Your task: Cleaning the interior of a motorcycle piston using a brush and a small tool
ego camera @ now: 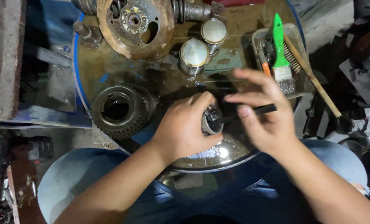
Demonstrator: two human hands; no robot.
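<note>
I'm gripping the small metal piston [211, 119] in my left hand [184, 128], fingers wrapped around it, near centre over the oily drum top [110, 68], right hand [262, 112] pinching a thin black tool [251, 112] into it, probably cleaning inside; next calls for steady scraping.

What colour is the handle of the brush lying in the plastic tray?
Bright green; the brush handle shows clearly in the head view, inside the tray.
</note>
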